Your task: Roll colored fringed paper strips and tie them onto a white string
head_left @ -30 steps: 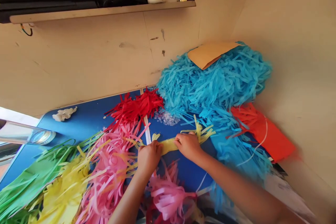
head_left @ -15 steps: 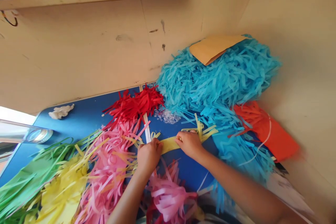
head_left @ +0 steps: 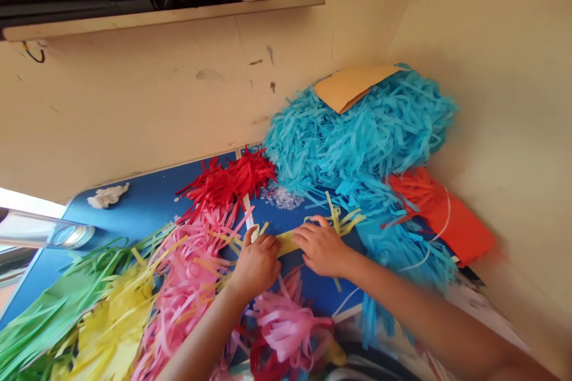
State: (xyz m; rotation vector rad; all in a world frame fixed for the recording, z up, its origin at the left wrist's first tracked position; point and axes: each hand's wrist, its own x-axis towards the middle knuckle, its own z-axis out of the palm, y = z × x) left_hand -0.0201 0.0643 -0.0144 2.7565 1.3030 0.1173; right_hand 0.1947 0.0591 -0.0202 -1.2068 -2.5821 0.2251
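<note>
A strip of yellow tissue paper (head_left: 288, 242) with fringed ends lies across the blue table between my hands. On its left end rests my left hand (head_left: 257, 262), thumb raised apart from the bent fingers. My right hand (head_left: 322, 247) lies over the right part with its fingers spread, palm down. Yellow fringe sticks out past both hands. Just below sits a bunched pink tassel (head_left: 290, 324). Pink fringed paper (head_left: 190, 274) is heaped to the left of my left hand.
Red fringe (head_left: 230, 178), white paper bits (head_left: 281, 197) and a large blue fringe heap (head_left: 357, 131) lie along the wall. Orange paper (head_left: 451, 214) is at right. Yellow (head_left: 116, 321) and green fringe (head_left: 75, 303) lie left, near a drinking glass (head_left: 67, 232). A shelf (head_left: 179, 18) hangs above.
Both hands have loosened from their pinch on the yellow strip, and their fingers now lie over it. The view has tilted up slightly, showing more of the shelf.
</note>
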